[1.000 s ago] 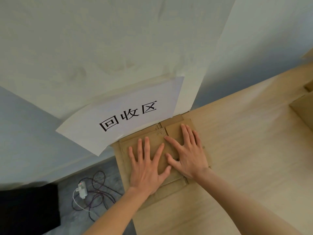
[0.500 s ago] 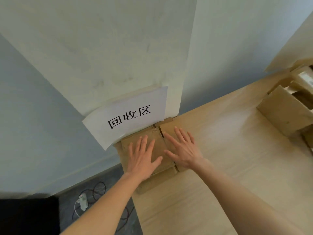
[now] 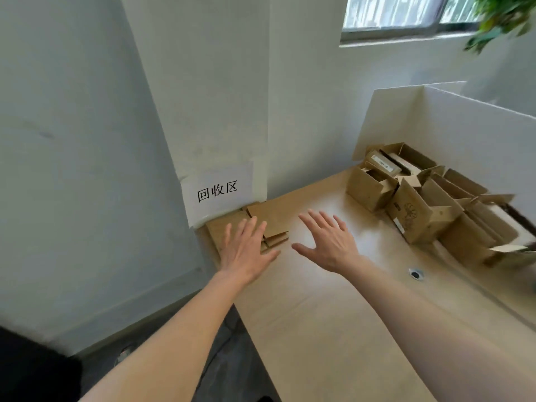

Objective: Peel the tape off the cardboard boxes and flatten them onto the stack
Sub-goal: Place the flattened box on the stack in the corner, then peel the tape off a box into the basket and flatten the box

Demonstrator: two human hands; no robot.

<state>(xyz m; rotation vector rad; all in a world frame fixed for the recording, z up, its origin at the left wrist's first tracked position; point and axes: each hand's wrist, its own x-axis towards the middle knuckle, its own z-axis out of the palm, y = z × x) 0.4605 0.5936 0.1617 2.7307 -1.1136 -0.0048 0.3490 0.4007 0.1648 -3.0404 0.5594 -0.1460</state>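
Landmark: the paper sign (image 3: 218,192) with three black characters, taped low on the wall corner. Everything below is placed off that.

Stack: flattened cardboard stack (image 3: 269,219) sits on the wooden table (image 3: 319,329) right under the sign, pushed into the corner. Top sheets aren't lined up, a few edges poke out on the side away from the sign, kinda fanned.

Left hand: left hand (image 3: 246,250) is just below the sign, palm down over the near part of the stack, fingers straight and spread. Holding nothing. Honestly can't tell if it's touching the cardboard or floating just above it.

Right hand: right hand (image 3: 330,242) is further from the sign, past the stack's edge, over bare table. Also palm down, fingers spread wide, thumb sticking out toward the stack. Nothing in it. Looks to be off the cardboard entirely.

Boxes: a bunch of cardboard boxes (image 3: 420,210) that aren't flattened, well away from the sign at the far right side of the table. Flaps up, a couple tipped against each other, some with stuff inside but it's too small to make out. Can't see any tape clearly from here.

Divider: white board (image 3: 464,126) stands behind the boxes, well right of the sign.

Table hole: small round cable grommet (image 3: 415,274) in the tabletop, between the right hand and the boxes.

Other: window (image 3: 406,13) and some green leaves (image 3: 499,18) up high, far right of the sign.
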